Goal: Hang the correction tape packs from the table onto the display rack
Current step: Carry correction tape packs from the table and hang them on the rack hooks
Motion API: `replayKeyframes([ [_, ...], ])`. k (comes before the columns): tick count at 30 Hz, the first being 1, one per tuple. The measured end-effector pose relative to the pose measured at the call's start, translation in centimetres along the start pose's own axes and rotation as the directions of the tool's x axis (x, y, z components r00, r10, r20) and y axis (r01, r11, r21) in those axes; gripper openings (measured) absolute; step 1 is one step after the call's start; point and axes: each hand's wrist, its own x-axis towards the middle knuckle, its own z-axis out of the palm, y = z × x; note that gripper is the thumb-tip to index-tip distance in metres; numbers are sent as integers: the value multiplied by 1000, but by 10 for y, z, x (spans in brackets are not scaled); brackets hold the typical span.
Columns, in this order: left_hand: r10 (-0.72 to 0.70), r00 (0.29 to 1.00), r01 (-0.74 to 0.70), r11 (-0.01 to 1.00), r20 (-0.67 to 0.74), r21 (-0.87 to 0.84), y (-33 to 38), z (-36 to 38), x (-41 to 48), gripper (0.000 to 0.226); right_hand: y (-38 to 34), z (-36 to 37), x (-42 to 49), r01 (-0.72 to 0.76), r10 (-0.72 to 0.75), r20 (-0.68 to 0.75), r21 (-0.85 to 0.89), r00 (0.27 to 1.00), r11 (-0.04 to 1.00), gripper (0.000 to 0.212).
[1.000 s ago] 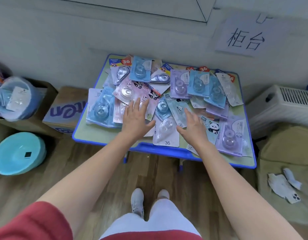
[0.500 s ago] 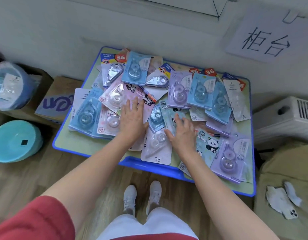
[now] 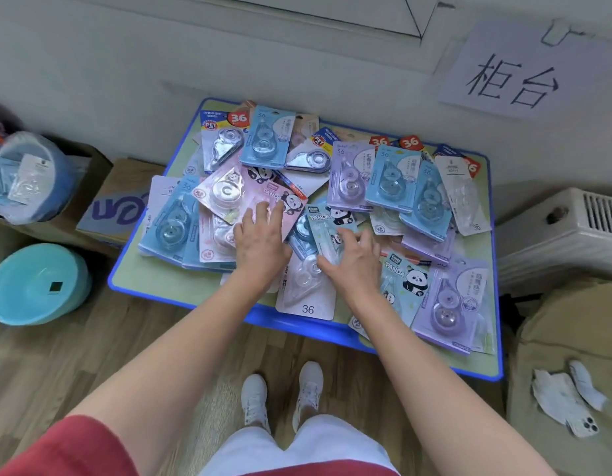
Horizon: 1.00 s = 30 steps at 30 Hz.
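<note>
Correction tape packs heap the table at frame centre. The left hand lies flat, fingers straight, on a pink pack. Just right of it, the right hand curls round a teal panda pack. Pin the neighbours and lift that one alone.

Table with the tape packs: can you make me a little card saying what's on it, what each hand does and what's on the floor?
Table: blue-edged table, against the wall
On it: correction tape packs, piled and overlapping
Left hand: left hand flat, fingertips on pink panda pack
Right hand: right hand, fingers curled on teal panda pack, grip unclear
Floor: teal basin, left of table
Display rack: not in view
</note>
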Motion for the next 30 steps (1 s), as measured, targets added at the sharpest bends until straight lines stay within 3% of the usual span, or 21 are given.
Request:
replayKeyframes([
  [7,42,983,-66,990,179,128,-17,2,3,89,-3,-4,-23,-77,77,9,29,997,997,68],
  [20,165,984,-162,985,65,-53,-43,-12,-23,90,-25,6,-56,-184,188,-59,74,980,980,71],
  [24,209,978,-205,973,26,-109,-51,-21,-39,89,-33,8,-73,-206,220,-153,105,963,973,69],
  [30,393,919,-384,909,21,-159,-44,-25,-72,89,-29,16,-143,-298,346,-292,199,892,934,66],
])
